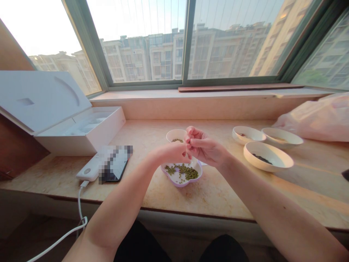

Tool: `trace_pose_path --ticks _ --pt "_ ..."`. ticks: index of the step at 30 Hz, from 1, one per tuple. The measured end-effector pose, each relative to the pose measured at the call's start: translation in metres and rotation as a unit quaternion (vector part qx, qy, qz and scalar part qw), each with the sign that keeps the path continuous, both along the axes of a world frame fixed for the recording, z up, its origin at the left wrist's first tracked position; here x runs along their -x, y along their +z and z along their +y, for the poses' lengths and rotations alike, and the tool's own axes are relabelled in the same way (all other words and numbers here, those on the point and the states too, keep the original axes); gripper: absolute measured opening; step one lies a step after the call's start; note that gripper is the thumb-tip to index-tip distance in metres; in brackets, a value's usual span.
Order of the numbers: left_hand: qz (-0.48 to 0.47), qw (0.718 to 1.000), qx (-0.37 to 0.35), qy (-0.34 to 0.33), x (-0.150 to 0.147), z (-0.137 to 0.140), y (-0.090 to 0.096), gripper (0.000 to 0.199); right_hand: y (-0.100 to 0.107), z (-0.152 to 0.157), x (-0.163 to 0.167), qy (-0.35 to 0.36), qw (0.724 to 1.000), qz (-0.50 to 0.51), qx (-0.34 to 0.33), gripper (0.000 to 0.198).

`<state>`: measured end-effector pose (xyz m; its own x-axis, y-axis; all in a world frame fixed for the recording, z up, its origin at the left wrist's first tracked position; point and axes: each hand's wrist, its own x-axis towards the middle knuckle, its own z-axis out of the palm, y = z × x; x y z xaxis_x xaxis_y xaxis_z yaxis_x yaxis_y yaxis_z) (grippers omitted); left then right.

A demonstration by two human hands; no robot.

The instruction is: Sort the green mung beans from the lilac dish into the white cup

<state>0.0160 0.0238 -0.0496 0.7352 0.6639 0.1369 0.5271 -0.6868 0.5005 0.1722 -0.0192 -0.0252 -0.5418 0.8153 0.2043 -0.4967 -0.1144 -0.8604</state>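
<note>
My left hand (pixel 176 153) hangs over a lilac-rimmed dish (pixel 180 185), its fingers bent downward and close together. Green beans, likely mung beans (pixel 191 174), lie scattered in the dish, thicker on the right side. Touching or almost touching the left fingers, my right hand (pixel 203 147) is turned palm inward with its fingers curled and thumb folded in. Whatever either hand may hold is too small or hidden to make out. Just behind the hands stands a white bowl (pixel 174 134) with more green beans, partly covered by them.
Three white bowls stand to the right; the front bowl (pixel 268 165) holds dark pieces. A pale plastic bag (pixel 317 116) lies behind them. At left are an open white box (pixel 105 131), a white power bank (pixel 88 169) with its cable, and a phone (pixel 117 167).
</note>
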Motion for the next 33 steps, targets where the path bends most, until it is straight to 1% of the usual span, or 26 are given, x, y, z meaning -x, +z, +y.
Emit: trace_pose_path --ticks 2,4,8,10,14,18,23,27,30,33 --pt "0.054 0.998 0.016 -0.039 0.001 -0.004 0.002 0.011 -0.001 0.001 -0.001 0.002 1.000 -0.002 -0.010 0.035" --pt "0.092 0.994 0.028 -0.060 0.001 -0.007 0.003 0.020 -0.001 0.001 -0.002 0.003 1.000 -0.002 -0.018 0.035" --pt "0.101 0.993 0.029 -0.061 -0.001 -0.009 0.003 0.037 0.001 -0.001 -0.001 0.001 1.000 0.000 0.000 0.036" --pt "0.127 0.989 0.037 -0.068 -0.002 -0.010 0.004 0.042 0.002 -0.002 -0.001 -0.004 1.000 0.007 0.020 0.036" --pt "0.203 0.974 0.056 -0.078 -0.002 -0.012 0.011 0.041 0.003 -0.003 0.002 -0.009 0.999 0.036 0.032 0.034" --pt "0.222 0.970 0.059 -0.085 -0.004 -0.014 0.016 0.030 0.004 -0.002 0.003 -0.016 0.998 0.050 0.025 0.032" --pt "0.222 0.968 0.064 -0.099 -0.006 -0.016 0.016 0.017 0.002 0.002 0.004 -0.078 0.996 0.042 0.007 0.027" --pt "0.220 0.969 0.081 -0.082 -0.005 -0.017 0.015 0.014 -0.002 0.008 0.004 -0.144 0.990 0.008 -0.003 0.027" --pt "0.212 0.970 0.092 -0.079 -0.004 -0.016 0.016 0.013 -0.007 0.015 0.004 -0.202 0.979 -0.032 -0.017 0.027" --pt "0.182 0.973 0.109 -0.095 -0.001 -0.012 0.018 0.010 -0.015 0.023 0.004 -0.270 0.957 -0.095 -0.040 0.028"
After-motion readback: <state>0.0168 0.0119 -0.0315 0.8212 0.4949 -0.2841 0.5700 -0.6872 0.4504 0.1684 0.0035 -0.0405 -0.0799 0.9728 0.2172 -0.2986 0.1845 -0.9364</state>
